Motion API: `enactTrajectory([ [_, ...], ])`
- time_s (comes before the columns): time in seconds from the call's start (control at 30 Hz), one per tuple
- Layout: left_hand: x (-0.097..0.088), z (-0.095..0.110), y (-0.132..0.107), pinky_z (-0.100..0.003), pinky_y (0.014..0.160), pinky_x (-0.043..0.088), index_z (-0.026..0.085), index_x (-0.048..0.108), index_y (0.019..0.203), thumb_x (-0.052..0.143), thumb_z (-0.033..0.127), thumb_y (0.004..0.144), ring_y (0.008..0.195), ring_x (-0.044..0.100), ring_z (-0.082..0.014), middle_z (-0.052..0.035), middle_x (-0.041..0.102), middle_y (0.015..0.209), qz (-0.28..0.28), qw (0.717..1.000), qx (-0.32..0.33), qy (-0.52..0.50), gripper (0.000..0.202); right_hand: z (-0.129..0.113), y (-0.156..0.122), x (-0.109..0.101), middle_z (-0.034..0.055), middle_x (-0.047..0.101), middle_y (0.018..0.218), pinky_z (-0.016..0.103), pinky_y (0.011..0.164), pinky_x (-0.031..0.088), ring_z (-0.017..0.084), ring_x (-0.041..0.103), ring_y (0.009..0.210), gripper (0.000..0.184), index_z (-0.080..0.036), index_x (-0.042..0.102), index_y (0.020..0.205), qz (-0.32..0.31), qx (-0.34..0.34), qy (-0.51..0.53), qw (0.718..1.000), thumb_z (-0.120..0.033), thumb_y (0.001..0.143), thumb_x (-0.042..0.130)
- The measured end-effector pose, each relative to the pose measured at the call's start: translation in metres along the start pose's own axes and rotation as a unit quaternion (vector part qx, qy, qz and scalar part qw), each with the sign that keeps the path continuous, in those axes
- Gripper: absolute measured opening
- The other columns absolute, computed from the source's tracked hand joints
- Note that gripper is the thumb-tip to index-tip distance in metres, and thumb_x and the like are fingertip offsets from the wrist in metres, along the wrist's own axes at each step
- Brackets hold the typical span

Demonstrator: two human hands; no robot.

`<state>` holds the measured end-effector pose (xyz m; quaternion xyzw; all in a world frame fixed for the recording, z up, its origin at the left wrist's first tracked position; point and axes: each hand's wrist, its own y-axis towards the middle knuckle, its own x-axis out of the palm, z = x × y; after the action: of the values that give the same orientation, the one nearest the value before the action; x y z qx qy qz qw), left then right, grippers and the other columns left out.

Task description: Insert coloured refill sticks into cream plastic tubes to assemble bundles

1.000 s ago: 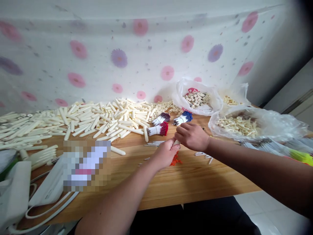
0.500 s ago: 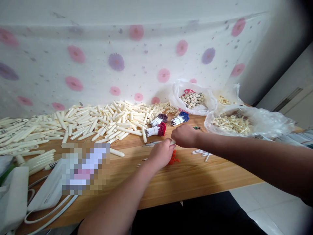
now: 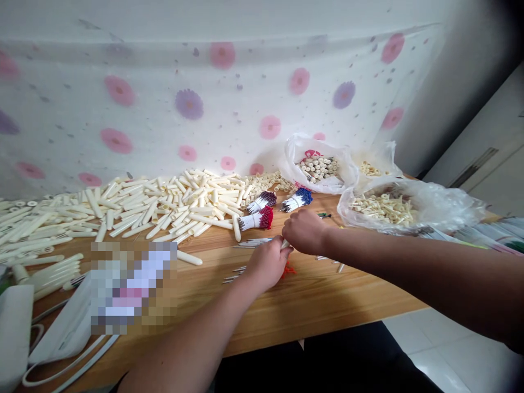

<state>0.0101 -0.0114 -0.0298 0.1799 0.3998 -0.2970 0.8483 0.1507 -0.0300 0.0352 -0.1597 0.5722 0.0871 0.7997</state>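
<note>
My left hand (image 3: 266, 266) and my right hand (image 3: 306, 232) meet over the middle of the wooden table, fingers closed round a short cream pen barrel (image 3: 285, 243). Only a bit of the barrel shows between them. Below my hands lie orange-ended pen refills (image 3: 290, 269), partly covered by my left hand. Loose silver-white refills (image 3: 250, 243) rest just behind my left hand, and more refills (image 3: 233, 274) lie to its left. Beyond are bundled refills with red ends (image 3: 257, 219), dark ends (image 3: 262, 202) and blue ends (image 3: 297, 200). Green-ended refills (image 3: 325, 215) show behind my right wrist.
A large heap of cream pen barrels (image 3: 184, 202) covers the back left. Clear plastic bags (image 3: 347, 177) with cream parts stand at the back right. A white box-like device (image 3: 65, 327) and cables (image 3: 77, 360) occupy the left front. A flower-patterned sheet (image 3: 155, 120) hangs behind.
The view has shifted slightly, so most things sit a little further left. My hands stay together on the barrel, with the left wrist turned a little. Less of the orange-ended refills shows.
</note>
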Motion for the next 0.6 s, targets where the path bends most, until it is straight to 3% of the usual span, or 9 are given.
enactTrajectory([
  [0.1, -0.004, -0.002, 0.002, -0.025, 0.058, 0.037, 0.019, 0.051, 0.076, 0.044, 0.033, 0.086, 0.066, 0.055, -0.0167, -0.0023, 0.059, 0.071, -0.017, 0.993, -0.01, -0.115, 0.019, 0.017, -0.009, 0.005, 0.0123, 0.064, 0.095, 0.033, 0.068, 0.033, 0.022, 0.056, 0.086, 0.017, -0.014, 0.063, 0.088, 0.133, -0.043, -0.04, 0.989, -0.022, 0.087, 0.049],
  [0.2, -0.006, -0.001, 0.001, -0.02, 0.046, 0.028, 0.019, 0.044, 0.073, 0.046, 0.038, 0.085, 0.047, 0.039, -0.0086, 0.0051, 0.044, 0.057, -0.076, 0.962, -0.071, -0.254, 0.023, 0.029, -0.015, 0.016, 0.0102, 0.063, 0.096, 0.034, 0.069, 0.03, 0.021, 0.052, 0.083, 0.018, -0.014, 0.06, 0.089, 0.242, -0.082, -0.085, 0.963, -0.028, 0.089, 0.048],
  [0.3, -0.008, 0.002, -0.004, -0.017, 0.04, 0.017, 0.02, 0.04, 0.08, 0.046, 0.042, 0.085, 0.038, 0.021, -0.0044, 0.0103, 0.032, 0.054, -0.164, 0.897, -0.128, -0.39, 0.023, 0.025, -0.015, 0.027, 0.0089, 0.064, 0.095, 0.034, 0.066, 0.027, 0.018, 0.05, 0.078, 0.021, -0.015, 0.06, 0.091, 0.299, -0.142, -0.117, 0.936, -0.023, 0.093, 0.041],
  [0.37, -0.009, 0.004, -0.006, -0.017, 0.04, 0.015, 0.021, 0.04, 0.084, 0.047, 0.041, 0.083, 0.037, 0.018, -0.0041, 0.0111, 0.029, 0.054, -0.198, 0.877, -0.132, -0.417, 0.021, 0.017, -0.01, 0.032, 0.0079, 0.064, 0.081, 0.033, 0.061, 0.024, 0.017, 0.049, 0.07, 0.026, -0.015, 0.061, 0.081, 0.297, -0.164, -0.116, 0.933, -0.017, 0.093, 0.037],
  [0.4, -0.008, 0.004, -0.006, -0.017, 0.04, 0.016, 0.02, 0.042, 0.086, 0.048, 0.039, 0.083, 0.038, 0.021, -0.0046, 0.0106, 0.03, 0.054, -0.196, 0.885, -0.125, -0.402, 0.02, 0.013, -0.007, 0.033, 0.0074, 0.063, 0.074, 0.032, 0.059, 0.022, 0.016, 0.048, 0.066, 0.027, -0.015, 0.06, 0.075, 0.283, -0.162, -0.108, 0.939, -0.015, 0.092, 0.038],
  [0.47, -0.007, 0.003, -0.005, -0.019, 0.045, 0.027, 0.019, 0.049, 0.088, 0.048, 0.034, 0.082, 0.044, 0.035, -0.0075, 0.0068, 0.041, 0.057, -0.151, 0.927, -0.095, -0.33, 0.016, 0.007, 0.0, 0.034, 0.0073, 0.062, 0.065, 0.032, 0.057, 0.02, 0.016, 0.049, 0.062, 0.025, -0.014, 0.059, 0.069, 0.24, -0.142, -0.087, 0.956, -0.014, 0.088, 0.042],
  [0.53, -0.004, 0.001, -0.003, -0.024, 0.057, 0.038, 0.017, 0.055, 0.089, 0.047, 0.03, 0.083, 0.062, 0.052, -0.0139, -0.001, 0.057, 0.071, -0.086, 0.966, -0.056, -0.239, 0.016, 0.005, 0.006, 0.033, 0.0085, 0.063, 0.066, 0.031, 0.056, 0.021, 0.018, 0.053, 0.062, 0.02, -0.014, 0.061, 0.07, 0.193, -0.126, -0.071, 0.97, -0.014, 0.085, 0.046],
  [0.6, -0.002, 0.0, -0.002, -0.028, 0.068, 0.042, 0.017, 0.058, 0.091, 0.045, 0.029, 0.084, 0.08, 0.059, -0.0203, -0.0074, 0.065, 0.087, -0.044, 0.985, -0.033, -0.165, 0.019, 0.004, 0.01, 0.031, 0.0096, 0.065, 0.068, 0.031, 0.055, 0.023, 0.021, 0.056, 0.064, 0.017, -0.014, 0.062, 0.073, 0.154, -0.117, -0.058, 0.979, -0.015, 0.083, 0.049],
])
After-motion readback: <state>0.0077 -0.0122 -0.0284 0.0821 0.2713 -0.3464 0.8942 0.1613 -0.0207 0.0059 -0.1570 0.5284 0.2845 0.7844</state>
